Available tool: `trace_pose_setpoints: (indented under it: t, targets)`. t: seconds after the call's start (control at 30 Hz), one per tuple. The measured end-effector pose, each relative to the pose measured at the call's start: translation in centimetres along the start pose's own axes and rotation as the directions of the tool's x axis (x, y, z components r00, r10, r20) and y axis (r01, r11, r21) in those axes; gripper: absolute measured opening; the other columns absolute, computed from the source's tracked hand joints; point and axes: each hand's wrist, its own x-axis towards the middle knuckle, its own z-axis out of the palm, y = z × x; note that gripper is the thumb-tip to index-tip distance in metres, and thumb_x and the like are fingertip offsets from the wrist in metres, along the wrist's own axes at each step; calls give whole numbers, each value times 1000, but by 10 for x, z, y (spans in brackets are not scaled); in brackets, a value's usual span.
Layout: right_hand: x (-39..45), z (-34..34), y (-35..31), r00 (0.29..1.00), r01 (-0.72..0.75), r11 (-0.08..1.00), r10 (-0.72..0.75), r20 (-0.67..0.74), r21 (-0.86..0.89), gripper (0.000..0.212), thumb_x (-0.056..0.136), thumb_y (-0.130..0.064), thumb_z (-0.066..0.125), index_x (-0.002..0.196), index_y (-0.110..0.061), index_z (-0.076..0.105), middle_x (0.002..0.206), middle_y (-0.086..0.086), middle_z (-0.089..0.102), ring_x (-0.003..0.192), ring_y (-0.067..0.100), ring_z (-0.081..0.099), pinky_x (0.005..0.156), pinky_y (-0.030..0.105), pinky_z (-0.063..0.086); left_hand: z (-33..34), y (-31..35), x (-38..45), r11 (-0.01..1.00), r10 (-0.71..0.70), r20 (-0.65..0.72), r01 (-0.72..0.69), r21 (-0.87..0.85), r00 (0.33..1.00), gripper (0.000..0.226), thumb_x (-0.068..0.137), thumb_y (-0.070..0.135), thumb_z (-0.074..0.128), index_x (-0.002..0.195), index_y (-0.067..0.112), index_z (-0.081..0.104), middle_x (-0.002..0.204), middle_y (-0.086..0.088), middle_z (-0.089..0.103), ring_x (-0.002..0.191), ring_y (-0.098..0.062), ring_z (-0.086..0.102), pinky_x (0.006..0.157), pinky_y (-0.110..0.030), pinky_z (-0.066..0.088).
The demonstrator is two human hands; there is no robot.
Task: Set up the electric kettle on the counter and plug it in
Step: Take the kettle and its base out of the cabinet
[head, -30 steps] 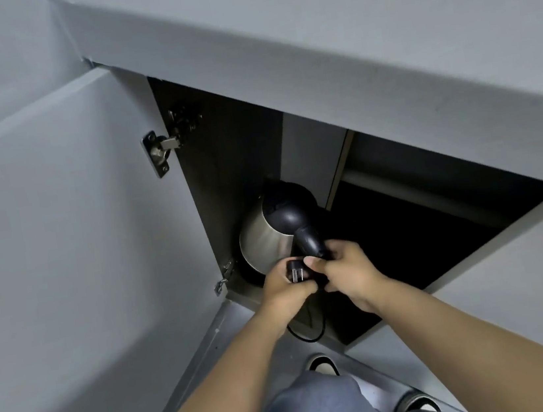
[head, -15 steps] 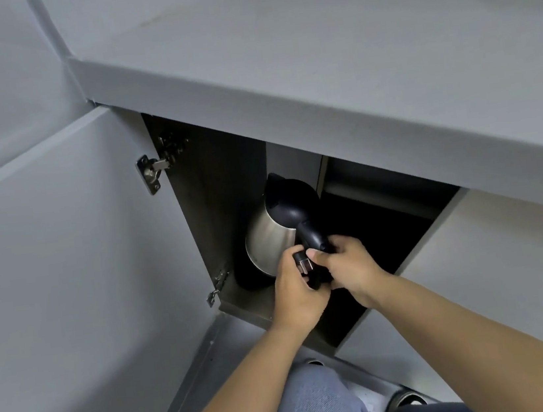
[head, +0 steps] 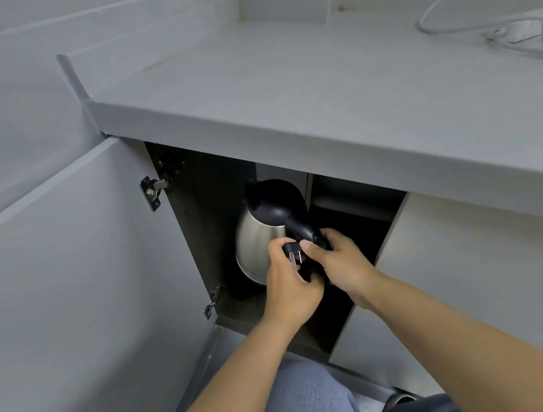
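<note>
Swinging wide on its hinge (head: 152, 192), the cabinet door (head: 79, 300) stands open at left; inside, the steel kettle (head: 260, 238); the left hand (head: 291, 289) pinches its plug (head: 294, 253); the right hand (head: 343, 262) grips the black handle (head: 303, 225); white cable (head: 494, 21) lies on the counter (head: 317, 96).

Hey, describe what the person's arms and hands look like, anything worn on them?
Both forearms are bare up to the frame edge: no sleeves show. The left hand and the right hand wear no gloves, and no rings, watch or bracelets are visible. Fingernails look short and unpainted. Below the arms, a knee in blue denim trousers shows.
</note>
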Motion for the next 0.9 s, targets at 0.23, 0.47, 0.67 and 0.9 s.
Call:
trace_pose_setpoints:
  t: [0.23,0.47,0.67,0.9]
  targets:
    - [-17,-10,-21,996,42,997,-36,80,-72,23,94,-22,57,117,-23,53,105,-5,63,99,9,60,80,23,46,-10,16,-1,998,55,25,-56,18,998,55,74,-10,63,111,22,37,100,-1,58,85,-11,64,64,-16,51]
    - [-25,-13,-20,988,129,958,-101,121,-258,50,78,11,53,119,-17,47,100,1,59,96,16,59,81,29,50,-11,23,-8,990,101,119,-111,87,988,54,75,-11,61,108,23,35,94,4,57,83,-10,60,66,-15,48]
    - [-24,-6,-11,977,210,889,-203,59,-407,38,79,6,57,109,-16,52,89,-6,58,79,2,55,60,7,42,-23,14,-10,959,118,207,-166,231,971,60,73,-9,59,110,27,29,110,-2,45,87,-10,52,67,-12,44]
    - [-24,8,-5,969,225,895,-248,-11,-384,37,80,3,57,109,-19,55,104,3,60,92,12,57,68,9,39,-31,4,-5,970,101,164,-133,204,981,64,75,-5,61,118,32,32,124,2,45,112,-8,51,94,-22,48]
